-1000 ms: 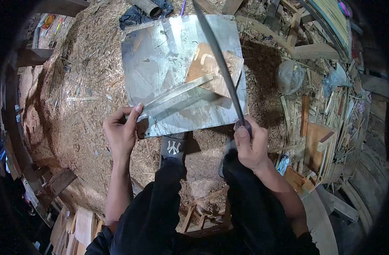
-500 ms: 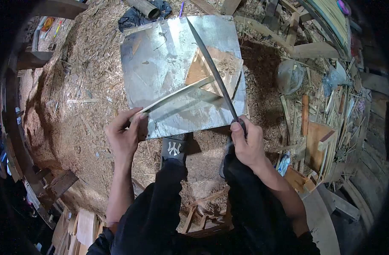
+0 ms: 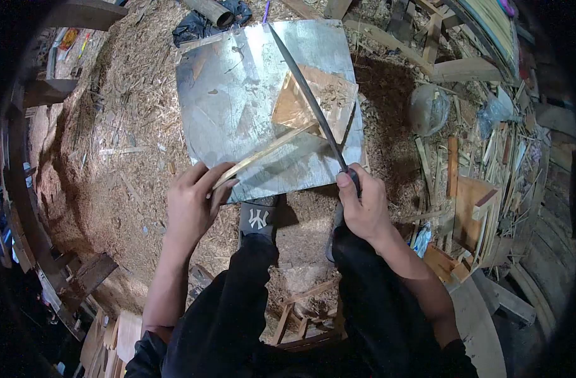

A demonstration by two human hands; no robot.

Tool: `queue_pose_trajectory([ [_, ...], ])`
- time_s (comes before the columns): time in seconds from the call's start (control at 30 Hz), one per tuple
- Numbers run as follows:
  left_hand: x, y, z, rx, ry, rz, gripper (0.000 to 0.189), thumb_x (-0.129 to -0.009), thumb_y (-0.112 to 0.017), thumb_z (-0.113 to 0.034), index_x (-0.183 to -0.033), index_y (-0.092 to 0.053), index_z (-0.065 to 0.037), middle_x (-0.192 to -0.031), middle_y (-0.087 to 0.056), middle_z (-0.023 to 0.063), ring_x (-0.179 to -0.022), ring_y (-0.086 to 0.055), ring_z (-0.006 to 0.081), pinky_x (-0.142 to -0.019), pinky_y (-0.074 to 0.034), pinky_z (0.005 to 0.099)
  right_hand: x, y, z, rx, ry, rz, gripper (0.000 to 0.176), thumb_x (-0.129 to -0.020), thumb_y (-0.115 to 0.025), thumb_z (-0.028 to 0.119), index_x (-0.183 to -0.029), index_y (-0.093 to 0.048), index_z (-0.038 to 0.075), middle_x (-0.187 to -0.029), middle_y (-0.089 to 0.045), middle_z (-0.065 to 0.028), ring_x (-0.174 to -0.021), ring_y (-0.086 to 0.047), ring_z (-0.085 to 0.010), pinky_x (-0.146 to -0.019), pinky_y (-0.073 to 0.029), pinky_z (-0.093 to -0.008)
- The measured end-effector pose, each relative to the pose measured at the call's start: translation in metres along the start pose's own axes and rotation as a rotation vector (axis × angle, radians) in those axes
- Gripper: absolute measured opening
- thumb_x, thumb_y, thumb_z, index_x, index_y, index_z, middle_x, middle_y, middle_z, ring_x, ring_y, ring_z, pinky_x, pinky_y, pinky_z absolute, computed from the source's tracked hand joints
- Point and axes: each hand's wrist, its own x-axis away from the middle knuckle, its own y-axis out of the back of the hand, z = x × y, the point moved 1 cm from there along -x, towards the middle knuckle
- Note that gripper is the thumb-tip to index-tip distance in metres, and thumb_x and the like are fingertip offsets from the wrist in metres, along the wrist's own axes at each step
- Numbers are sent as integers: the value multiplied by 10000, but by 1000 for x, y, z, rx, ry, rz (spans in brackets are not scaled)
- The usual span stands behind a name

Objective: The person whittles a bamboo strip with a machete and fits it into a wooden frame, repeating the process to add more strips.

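In my left hand [image 3: 192, 200] is a thin wooden strip [image 3: 266, 151], pinched near its lower end between fingers and thumb. The strip slants up to the right, and its far end meets a flat angular wood piece [image 3: 338, 94]. My right hand [image 3: 367, 206] is wrapped round the dark handle of a long knife [image 3: 305, 89], whose narrow blade points up and to the left. The blade passes over the wood piece, close to the strip's far end. Beneath these lies a board with a grey metal-like top [image 3: 228, 126], scratched and dotted with chips.
Wood shavings [image 3: 121, 183] cover the ground around the board. A pipe-like tube [image 3: 212, 11] and a black plastic bag [image 3: 190, 28] lie beyond it. Clear plastic bags [image 3: 429, 108] and scrap wood [image 3: 475, 211] are on the right. My sandalled foot [image 3: 258, 218] is below the board's near edge.
My left hand has shifted slightly right, its fingers now more over the strip, which has rolled to show another face. The knife has tilted a little further left at its tip.
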Motion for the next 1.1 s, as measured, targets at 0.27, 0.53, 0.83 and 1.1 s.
queue_pose_trajectory([
  [0.27,-12,11,-15,-47,-98,202,614,-864,-623,-104,-1436,-468,-264,-703,-565,94,-561,-598,292,-530,-493,410,-1,2,-6,7,-38,-4,414,-974,-539,372,-883,-582,-30,-635,-578,-216,-637,-616,-426,-591,-450,-451],
  [0.53,-20,6,-9,42,-55,215,598,-825,-559,61,-1368,-533,-188,-729,-677,113,-656,-687,308,-602,-544,406,-12,5,6,-57,-48,8,472,-980,-521,421,-850,-576,-29,-601,-556,-191,-580,-592,-391,-569,-434,-434],
  [0.83,-19,1,-5,126,-15,211,560,-801,-599,32,-1315,-556,-187,-723,-677,112,-637,-680,310,-572,-544,422,-10,13,21,-104,60,-58,493,-984,-514,443,-880,-573,-35,-576,-540,-159,-542,-592,-307,-542,-430,-406],
  [1.1,-16,4,-9,37,-2,197,589,-786,-559,74,-1316,-552,-183,-768,-693,132,-686,-697,319,-597,-552,419,-13,9,10,-4,12,-44,461,-982,-528,409,-898,-574,-42,-607,-582,-213,-609,-645,-403,-556,-465,-441],
])
